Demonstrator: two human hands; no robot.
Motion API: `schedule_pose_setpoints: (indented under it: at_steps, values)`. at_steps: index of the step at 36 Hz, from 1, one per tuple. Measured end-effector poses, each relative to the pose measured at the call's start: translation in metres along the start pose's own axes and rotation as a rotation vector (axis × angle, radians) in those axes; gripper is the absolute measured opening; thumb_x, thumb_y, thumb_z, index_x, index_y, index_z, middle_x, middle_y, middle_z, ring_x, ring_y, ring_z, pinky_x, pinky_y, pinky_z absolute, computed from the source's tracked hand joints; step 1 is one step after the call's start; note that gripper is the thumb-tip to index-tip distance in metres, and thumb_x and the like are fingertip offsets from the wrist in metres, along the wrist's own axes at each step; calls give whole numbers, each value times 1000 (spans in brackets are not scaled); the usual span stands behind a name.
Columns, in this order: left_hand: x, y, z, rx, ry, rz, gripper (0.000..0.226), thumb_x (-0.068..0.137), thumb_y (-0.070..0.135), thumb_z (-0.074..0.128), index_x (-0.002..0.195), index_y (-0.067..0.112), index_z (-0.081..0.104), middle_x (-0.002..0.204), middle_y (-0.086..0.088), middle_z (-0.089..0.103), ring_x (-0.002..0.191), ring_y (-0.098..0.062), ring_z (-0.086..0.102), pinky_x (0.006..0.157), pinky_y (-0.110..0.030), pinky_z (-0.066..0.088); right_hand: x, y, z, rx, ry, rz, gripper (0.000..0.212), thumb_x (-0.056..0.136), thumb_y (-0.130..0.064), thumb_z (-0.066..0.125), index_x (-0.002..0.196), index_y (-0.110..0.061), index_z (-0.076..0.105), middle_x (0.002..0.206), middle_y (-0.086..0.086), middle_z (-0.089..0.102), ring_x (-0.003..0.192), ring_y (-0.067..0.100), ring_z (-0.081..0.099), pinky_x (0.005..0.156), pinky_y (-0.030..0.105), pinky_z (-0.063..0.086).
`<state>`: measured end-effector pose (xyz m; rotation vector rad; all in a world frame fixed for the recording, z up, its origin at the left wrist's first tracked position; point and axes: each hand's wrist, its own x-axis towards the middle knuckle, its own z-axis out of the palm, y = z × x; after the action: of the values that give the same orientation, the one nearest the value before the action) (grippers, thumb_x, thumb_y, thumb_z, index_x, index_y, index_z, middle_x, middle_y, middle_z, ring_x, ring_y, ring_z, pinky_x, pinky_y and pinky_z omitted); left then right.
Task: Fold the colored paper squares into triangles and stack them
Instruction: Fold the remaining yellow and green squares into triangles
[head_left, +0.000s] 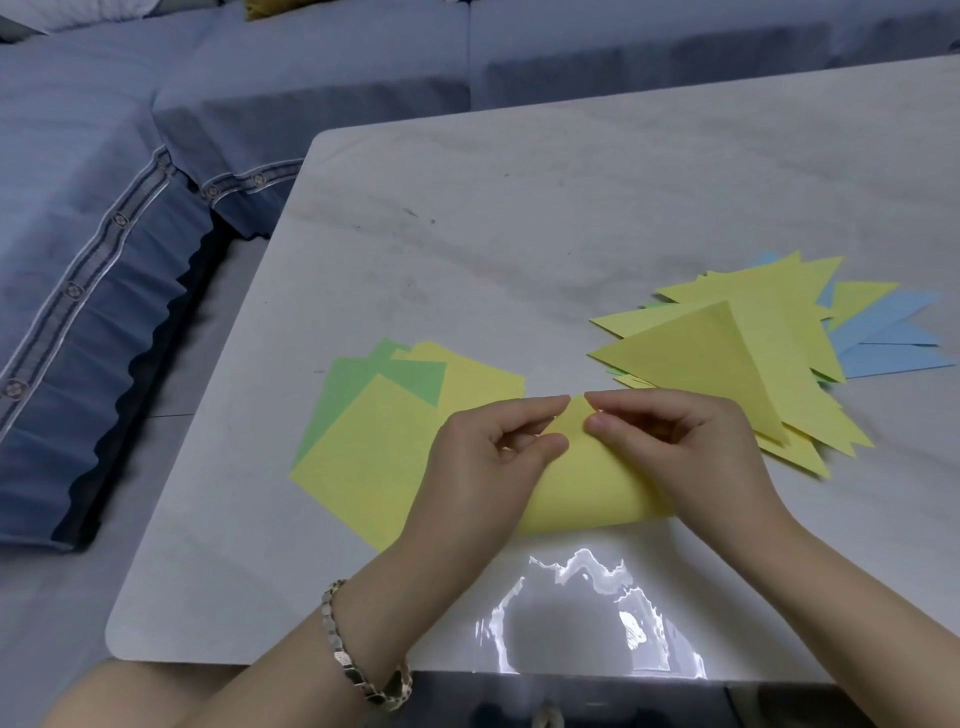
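On the counter: a yellow paper bent in half

At the far left sits a blue sofa (104, 260), next to the pale counter (519, 208). Flat yellow and green squares (363, 467) lie in a loose pile left of the hands. The left hand (478, 467), with a bracelet (358, 654) on its wrist, pinches the yellow sheet (587, 493) at its top corner. The right hand (691, 447) pinches the same corner, thumb and finger closed on it. That corner points away from the person. The soft bend runs left to right along the near side. Just right of the hands lies a messy stack of yellow triangles (727, 353). The top one aims a sharp tip at the near right. Blue triangles (893, 332) peek out past them.
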<state>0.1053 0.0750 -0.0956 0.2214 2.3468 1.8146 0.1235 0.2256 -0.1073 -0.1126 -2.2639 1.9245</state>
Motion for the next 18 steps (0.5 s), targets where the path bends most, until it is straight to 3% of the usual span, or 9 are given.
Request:
schedule_pose_setpoints:
  at_steps: [8, 14, 18]
  values:
    - [0, 4, 0, -29, 6, -34, 37, 76, 2, 71, 83, 38, 67, 62, 28, 64, 71, 15, 59, 65, 1, 39, 2, -2, -2, 2, -22, -21, 30, 72, -4, 74, 73, -33, 69, 71, -28, 67, 69, -12, 60, 63, 1, 39]
    - [1, 6, 0, -68, 82, -43, 28, 72, 9, 75, 71, 36, 69, 61, 21, 67, 57, 10, 58, 58, -1, 40, 1, -3, -2, -6, -51, -41, 29, 72, -4, 73, 74, -32, 70, 73, -24, 69, 72, -9, 62, 65, 3, 40]
    - [2, 5, 0, -41, 96, -27, 29, 71, 9, 76, 64, 37, 69, 62, 19, 68, 58, 9, 58, 57, -3, 40, 1, -4, -2, -2, -54, -45, 28, 71, -3, 73, 74, -31, 70, 72, -22, 69, 71, -7, 61, 64, 3, 40]
